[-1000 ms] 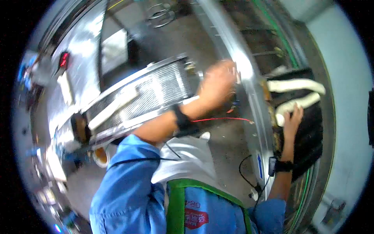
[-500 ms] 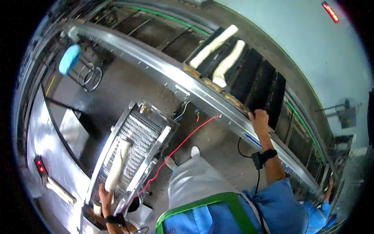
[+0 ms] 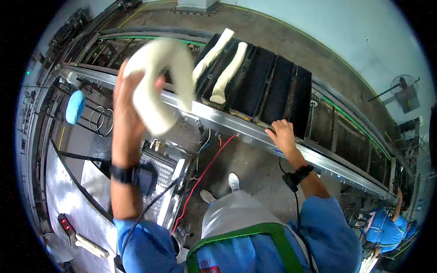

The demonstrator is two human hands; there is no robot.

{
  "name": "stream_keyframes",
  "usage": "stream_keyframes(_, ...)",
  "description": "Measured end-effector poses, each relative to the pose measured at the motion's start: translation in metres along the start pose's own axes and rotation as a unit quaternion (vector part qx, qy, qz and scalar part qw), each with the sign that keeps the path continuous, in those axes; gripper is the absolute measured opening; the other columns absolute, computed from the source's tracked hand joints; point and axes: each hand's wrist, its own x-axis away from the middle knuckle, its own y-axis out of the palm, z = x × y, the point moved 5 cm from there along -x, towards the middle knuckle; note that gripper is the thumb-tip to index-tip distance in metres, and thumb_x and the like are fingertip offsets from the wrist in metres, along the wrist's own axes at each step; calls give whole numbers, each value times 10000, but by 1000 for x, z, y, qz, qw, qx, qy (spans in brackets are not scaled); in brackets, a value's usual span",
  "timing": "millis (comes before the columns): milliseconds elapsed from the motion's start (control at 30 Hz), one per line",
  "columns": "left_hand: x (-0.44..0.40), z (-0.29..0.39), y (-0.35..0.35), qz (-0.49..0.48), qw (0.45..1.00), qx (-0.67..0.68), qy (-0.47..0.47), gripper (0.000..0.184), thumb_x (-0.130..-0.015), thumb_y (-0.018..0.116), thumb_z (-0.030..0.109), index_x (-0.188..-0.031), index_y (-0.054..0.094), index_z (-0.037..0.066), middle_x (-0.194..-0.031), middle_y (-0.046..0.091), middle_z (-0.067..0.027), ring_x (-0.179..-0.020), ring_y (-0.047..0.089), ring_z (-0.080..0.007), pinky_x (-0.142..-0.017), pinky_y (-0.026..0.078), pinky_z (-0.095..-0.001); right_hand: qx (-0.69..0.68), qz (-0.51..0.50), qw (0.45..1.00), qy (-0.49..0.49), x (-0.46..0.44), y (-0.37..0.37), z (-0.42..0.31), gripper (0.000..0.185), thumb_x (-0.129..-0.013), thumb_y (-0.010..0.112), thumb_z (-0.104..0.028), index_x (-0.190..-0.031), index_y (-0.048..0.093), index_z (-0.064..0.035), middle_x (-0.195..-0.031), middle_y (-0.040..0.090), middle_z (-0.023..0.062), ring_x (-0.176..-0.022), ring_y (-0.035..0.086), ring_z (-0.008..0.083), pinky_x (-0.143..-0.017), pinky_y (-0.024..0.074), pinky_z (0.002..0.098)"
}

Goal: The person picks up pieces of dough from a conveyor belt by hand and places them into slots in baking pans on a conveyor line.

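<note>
My left hand (image 3: 127, 93) is raised at the left over the conveyor's near rail, closed around a pale dough roll (image 3: 157, 123). The roll is bent into a hook shape, and it is blurred by motion. On the conveyor sits a black slotted tray (image 3: 259, 86). Two more dough pieces lie in its left slots: a far roll (image 3: 214, 54) and a nearer roll (image 3: 230, 73). My right hand (image 3: 284, 134) is at the tray's near right edge, fingers curled on the rim and thumb to the left.
Below my left arm stands a ridged metal chute (image 3: 157, 173). A steel table (image 3: 68, 182) at the left bears a red digital display (image 3: 65, 223) and a pale stick (image 3: 91, 245). A red cord (image 3: 200, 179) hangs from the conveyor rail (image 3: 223, 120). Another person (image 3: 387, 227) works at the far right.
My left hand has lifted the dough roll off the metal chute and brought it up to the conveyor, where it now bends. The tray has shifted left in view; my right hand stays at its edge.
</note>
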Motion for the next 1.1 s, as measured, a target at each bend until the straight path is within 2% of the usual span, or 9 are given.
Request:
stream_keyframes(233,-78,-164,85,-95,986,33,-136,286,-705,527,89,-945,392,11,-821,533,-146,-582,583,-205,-520,484,-290,-30,-21,999,-4,7,-3,7,203,-676,602,-220,-733,507,-50,-702,481,72,-751,449,231,-666,329,347)
stream_keyframes(267,-75,-206,83,-113,968,-101,-202,315,-707,539,101,-968,390,6,-905,516,-172,-744,580,-216,-631,474,-320,-35,-31,999,-7,8,-2,7,203,-676,602,-220,-733,507,-50,-702,481,72,-751,449,231,-666,329,347)
stream_keyframes(300,-70,-250,72,-47,902,-428,-43,378,-688,572,105,-1008,393,12,-1015,473,-212,-961,496,-230,-773,409,-347,-36,-36,999,-2,9,-5,6,199,-680,598,-215,-736,506,-48,-703,477,73,-751,448,233,-668,328,347)
stream_keyframes(333,-63,-282,73,-174,870,-438,-144,419,-670,592,102,-1039,406,30,-1134,395,-217,-1073,388,-282,-863,326,-377,-35,-39,999,1,6,-8,6,194,-684,594,-210,-738,505,-47,-704,474,74,-750,448,234,-670,327,347)
stream_keyframes(400,-27,-267,80,-78,814,-570,80,404,-645,590,72,-1017,433,51,-1162,367,-194,-1031,397,-335,-855,333,-389,-35,-32,999,-7,4,-10,7,184,-685,592,-204,-735,506,-49,-703,470,74,-752,447,238,-671,327,348)
stream_keyframes(500,31,-244,64,-114,833,-530,113,423,-627,574,40,-1026,436,65,-1175,355,-153,-1082,349,-325,-885,305,-397,-32,-33,999,-10,12,-11,4,163,-687,589,-192,-726,507,-57,-701,464,74,-757,449,241,-675,329,347)
stream_keyframes(700,206,-150,-126,105,718,-684,-76,520,-611,591,29,-1090,406,106,-1225,299,-133,-1129,297,-327,-892,284,-430,20,-93,995,-14,43,16,43,249,-765,552,-298,-771,538,-50,-796,534,119,-783,491,300,-705,385,402)
stream_keyframes(900,453,-29,-292,514,381,-760,-109,443,-626,501,-27,-1060,416,-8,-1171,377,-197,-1098,354,-333,-911,317,-378,86,-86,993,-10,55,-12,49,348,-819,460,-292,-843,535,48,-798,521,238,-808,471,372,-760,369,417)
stream_keyframes(1100,604,2,-347,340,266,-790,-436,446,-711,504,121,-1137,370,130,-1165,404,-117,-1097,366,-302,-861,337,-441,18,-25,999,-41,62,-6,57,333,-821,473,-264,-994,498,19,-1030,459,203,-937,441,354,-824,340,411)
